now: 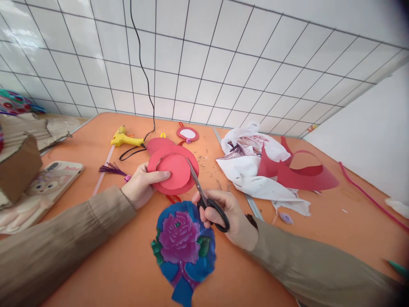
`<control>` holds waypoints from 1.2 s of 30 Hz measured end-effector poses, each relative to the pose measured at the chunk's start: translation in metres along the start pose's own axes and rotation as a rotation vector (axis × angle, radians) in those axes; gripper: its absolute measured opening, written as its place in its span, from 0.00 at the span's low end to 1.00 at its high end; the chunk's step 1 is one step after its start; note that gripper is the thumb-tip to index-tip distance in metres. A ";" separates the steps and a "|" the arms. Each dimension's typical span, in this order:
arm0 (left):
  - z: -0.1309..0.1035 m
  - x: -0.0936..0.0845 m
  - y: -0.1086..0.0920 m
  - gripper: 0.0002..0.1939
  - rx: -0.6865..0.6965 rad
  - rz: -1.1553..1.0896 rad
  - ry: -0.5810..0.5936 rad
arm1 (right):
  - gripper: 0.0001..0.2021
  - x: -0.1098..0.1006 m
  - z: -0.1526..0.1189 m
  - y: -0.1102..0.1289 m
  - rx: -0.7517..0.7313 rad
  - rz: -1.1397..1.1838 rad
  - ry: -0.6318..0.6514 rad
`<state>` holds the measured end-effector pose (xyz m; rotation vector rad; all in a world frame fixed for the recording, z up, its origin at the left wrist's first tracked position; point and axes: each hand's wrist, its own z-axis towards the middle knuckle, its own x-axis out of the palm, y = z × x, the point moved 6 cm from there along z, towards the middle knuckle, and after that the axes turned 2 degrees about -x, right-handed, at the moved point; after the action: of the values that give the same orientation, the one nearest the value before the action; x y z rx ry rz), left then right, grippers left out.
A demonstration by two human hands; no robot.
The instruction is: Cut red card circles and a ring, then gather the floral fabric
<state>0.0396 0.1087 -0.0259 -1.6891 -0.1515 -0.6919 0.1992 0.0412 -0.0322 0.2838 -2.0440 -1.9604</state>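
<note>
My left hand (142,186) pinches a round piece of red paper (188,187), thumb on top, fingers hidden beneath. A curved cut runs inside its rim, marking off an inner disc (177,175). My right hand (226,215) grips black-handled scissors (213,209); their blades point up and left and lie at the cut on the paper's right side. Below the hands rests a blue cutout with a purple rose (180,236). Just behind the held paper lies another red paper piece (159,146).
A yellow glue gun (126,138) with a black cord lies at the back left, near a phone (54,183) and a cardboard box (21,168). Crumpled white plastic (255,175) and red paper offcuts (306,175) occupy the right. A small oval tag (188,134) sits behind.
</note>
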 end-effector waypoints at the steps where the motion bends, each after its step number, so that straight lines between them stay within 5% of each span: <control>1: 0.000 0.000 0.000 0.11 -0.002 -0.003 -0.004 | 0.25 0.000 0.000 0.000 -0.002 0.000 0.000; 21: 0.001 -0.002 0.002 0.13 -0.004 -0.012 -0.002 | 0.23 0.000 -0.001 0.003 -0.014 0.025 -0.006; 36: 0.004 -0.003 0.007 0.09 -0.075 0.079 0.024 | 0.24 0.012 -0.005 0.006 0.014 0.069 0.199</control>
<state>0.0417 0.1110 -0.0339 -1.7477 -0.0425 -0.6660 0.1904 0.0324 -0.0249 0.3901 -1.9161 -1.8004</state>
